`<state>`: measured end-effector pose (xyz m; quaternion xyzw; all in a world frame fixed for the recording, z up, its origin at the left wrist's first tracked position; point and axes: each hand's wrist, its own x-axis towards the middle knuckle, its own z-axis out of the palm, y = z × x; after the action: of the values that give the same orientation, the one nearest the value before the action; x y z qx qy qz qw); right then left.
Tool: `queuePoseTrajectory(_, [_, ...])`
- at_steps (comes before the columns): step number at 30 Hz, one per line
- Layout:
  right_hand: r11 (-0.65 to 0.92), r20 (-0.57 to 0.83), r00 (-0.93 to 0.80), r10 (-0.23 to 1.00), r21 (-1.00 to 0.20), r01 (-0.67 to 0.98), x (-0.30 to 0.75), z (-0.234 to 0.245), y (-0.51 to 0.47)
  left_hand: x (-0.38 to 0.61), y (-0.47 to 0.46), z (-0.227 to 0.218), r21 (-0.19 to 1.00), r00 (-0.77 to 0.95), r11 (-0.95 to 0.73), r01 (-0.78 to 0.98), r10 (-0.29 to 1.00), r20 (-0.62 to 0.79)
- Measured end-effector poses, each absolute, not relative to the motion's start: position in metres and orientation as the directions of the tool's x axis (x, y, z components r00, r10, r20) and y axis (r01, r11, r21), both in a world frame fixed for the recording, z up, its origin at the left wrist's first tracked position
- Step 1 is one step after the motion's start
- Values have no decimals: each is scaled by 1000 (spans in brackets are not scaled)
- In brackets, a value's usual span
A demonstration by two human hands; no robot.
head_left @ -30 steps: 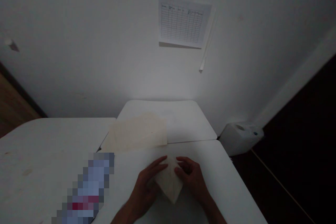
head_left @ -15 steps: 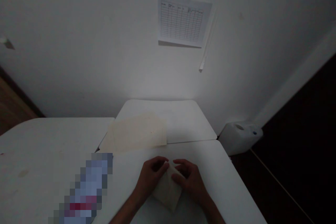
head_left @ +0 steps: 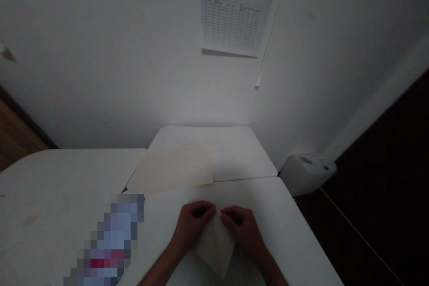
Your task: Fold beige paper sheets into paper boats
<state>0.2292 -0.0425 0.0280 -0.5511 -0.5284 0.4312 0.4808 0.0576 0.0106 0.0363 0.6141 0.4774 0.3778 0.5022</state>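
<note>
A small folded piece of cream paper lies over the white table, its lower corner pointing toward me. At its top end my left hand pinches the edge between thumb and fingertips. My right hand is also closed in a pinch at the top right edge of the paper, close beside the left fingertips. The exact folds under the fingers are hidden. Beyond my hands, flat cream paper sheets lie across the seam between the tables.
White tables stand against the wall, another table on the left. A blurred-out bluish object lies left of my arm. A white plastic container stands off the right edge. A printed chart hangs on the wall.
My right thumb and fingers have come together on the paper's top edge, where they were apart before. The left hand's pinch stays nearly in place.
</note>
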Motion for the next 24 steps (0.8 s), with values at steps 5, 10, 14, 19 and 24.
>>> queuePoseTrajectory(5, [26, 37, 49, 998, -978, 205, 229, 32, -42, 58, 9, 37, 977, 280, -32, 210, 960, -29])
queuePoseTrajectory(10, [8, 21, 60, 998, -977, 214, 228, 29, -43, 61, 7, 38, 978, 311, -36, 207, 950, -31])
queuePoseTrajectory(14, [6, 28, 83, 996, -968, 251, 229, 29, -43, 62, 7, 39, 976, 322, -49, 214, 946, -23])
queuePoseTrajectory(19, [6, 51, 179, 983, -970, 244, 232, 30, -40, 58, 9, 37, 941, 410, -131, 311, 912, -8])
queuePoseTrajectory(24, [71, 173, 207, 963, -903, 424, 236, 26, -40, 56, 11, 34, 901, 394, -196, 386, 919, 30])
